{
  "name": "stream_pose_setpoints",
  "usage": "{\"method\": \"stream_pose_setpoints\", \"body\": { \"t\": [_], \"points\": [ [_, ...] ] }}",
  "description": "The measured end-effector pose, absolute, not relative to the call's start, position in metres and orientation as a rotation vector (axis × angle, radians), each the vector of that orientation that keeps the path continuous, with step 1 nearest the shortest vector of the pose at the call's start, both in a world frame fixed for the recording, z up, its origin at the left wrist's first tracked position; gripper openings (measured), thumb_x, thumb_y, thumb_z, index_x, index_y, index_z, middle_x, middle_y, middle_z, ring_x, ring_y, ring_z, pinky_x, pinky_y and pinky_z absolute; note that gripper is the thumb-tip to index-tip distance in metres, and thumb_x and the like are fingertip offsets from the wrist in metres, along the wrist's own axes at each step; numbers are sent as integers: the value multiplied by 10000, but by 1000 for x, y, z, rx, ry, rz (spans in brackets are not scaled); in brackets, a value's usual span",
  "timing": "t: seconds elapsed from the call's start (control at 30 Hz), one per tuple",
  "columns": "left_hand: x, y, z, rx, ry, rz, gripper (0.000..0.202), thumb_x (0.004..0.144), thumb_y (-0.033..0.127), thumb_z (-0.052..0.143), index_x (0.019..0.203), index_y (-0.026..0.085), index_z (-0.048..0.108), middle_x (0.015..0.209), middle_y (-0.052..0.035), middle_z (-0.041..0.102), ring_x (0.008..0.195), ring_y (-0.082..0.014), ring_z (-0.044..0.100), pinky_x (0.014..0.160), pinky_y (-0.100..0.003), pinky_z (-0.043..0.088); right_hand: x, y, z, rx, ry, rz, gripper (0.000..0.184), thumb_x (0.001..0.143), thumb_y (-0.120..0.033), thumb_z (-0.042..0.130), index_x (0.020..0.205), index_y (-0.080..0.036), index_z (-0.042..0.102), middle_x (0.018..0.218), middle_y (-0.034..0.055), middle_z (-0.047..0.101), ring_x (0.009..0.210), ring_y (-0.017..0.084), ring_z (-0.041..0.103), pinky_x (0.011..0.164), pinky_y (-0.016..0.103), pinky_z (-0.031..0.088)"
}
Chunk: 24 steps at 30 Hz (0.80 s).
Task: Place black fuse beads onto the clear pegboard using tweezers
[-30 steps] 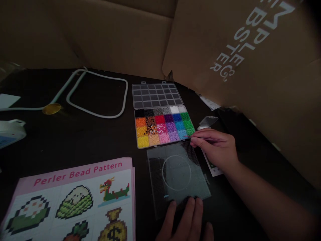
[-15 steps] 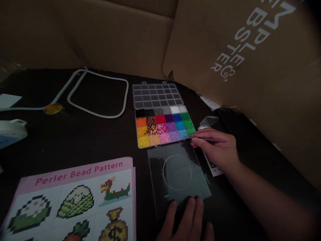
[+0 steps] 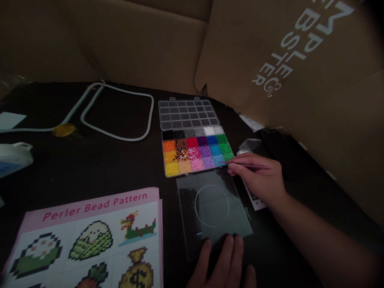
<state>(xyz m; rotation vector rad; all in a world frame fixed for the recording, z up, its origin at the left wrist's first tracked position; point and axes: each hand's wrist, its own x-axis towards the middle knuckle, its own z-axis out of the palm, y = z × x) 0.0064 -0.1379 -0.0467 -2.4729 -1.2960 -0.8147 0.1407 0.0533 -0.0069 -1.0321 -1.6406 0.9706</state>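
Note:
My right hand point(image 3: 259, 176) pinches a pair of pink tweezers point(image 3: 247, 165). Their tips reach into the light blue compartment at the near right corner of the bead box point(image 3: 165, 160). Whether a bead sits between the tips is too small to tell. Fingers spread, my left hand point(image 3: 223, 264) rests on the near edge of a clear pegboard point(image 3: 211, 206) with a circle outline. A short row of light blue beads point(image 3: 199, 233) is on the pegboard's lower left. The box's clear lid point(image 3: 189, 115) lies folded back behind it.
A pink Perler bead pattern sheet point(image 3: 93, 204) lies at the left front. Behind it are a white cable point(image 3: 120, 138), a gold disc point(image 3: 64, 129) and a white device point(image 3: 15, 158). A small lidded box point(image 3: 250, 145) stands right of the beads. Cardboard point(image 3: 135, 48) walls the back and right.
The tweezers' tips have shifted very slightly left within the light blue compartment. My left hand and the pegboard stay in place.

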Motion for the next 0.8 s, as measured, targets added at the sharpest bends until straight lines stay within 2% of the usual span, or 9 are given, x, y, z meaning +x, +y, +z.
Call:
{"method": "stream_pose_setpoints", "body": {
  "t": [0.8],
  "points": [
    [2,-140,-45,-2518,-1266,-744,204,970,327,532,1139,278,634,1199,-46,695,1218,-217,546,1194,-552,89,138,53,-5,-1076,-1624,981,74,746,-148,785,779,-214,774,751,14,735,584,115,696,567,226,629]
  ]
}}
